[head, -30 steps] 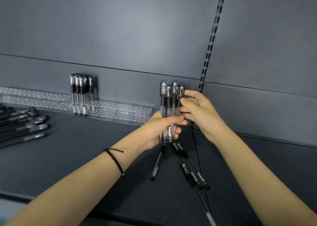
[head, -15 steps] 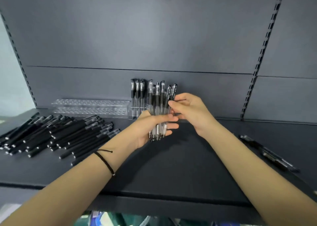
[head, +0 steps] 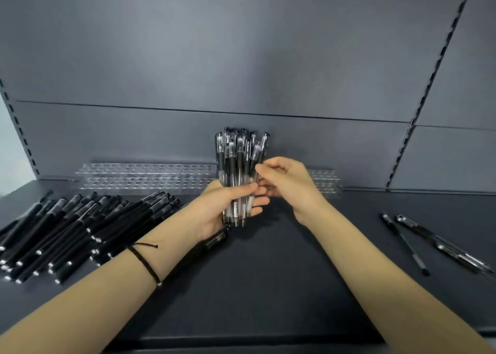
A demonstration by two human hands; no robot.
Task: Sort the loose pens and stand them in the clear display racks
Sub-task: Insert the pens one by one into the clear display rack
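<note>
My left hand grips an upright bundle of clear pens with black caps, above the middle of the dark shelf. My right hand pinches one pen at the bundle's right side with thumb and fingertips. Behind the hands, along the back wall, runs the clear display rack, a stepped strip full of holes; its right end shows past my right hand. The bundle hides whatever stands in the rack directly behind it.
A big heap of matte black pens lies on the shelf's left part. One black pen lies under my left wrist. Three loose pens lie at the right. The shelf's front edge is near.
The view swung right to left, bringing the black pen heap and the rack's left part into sight. The bundle now stands in front of the rack's standing pens; both hands keep their hold.
</note>
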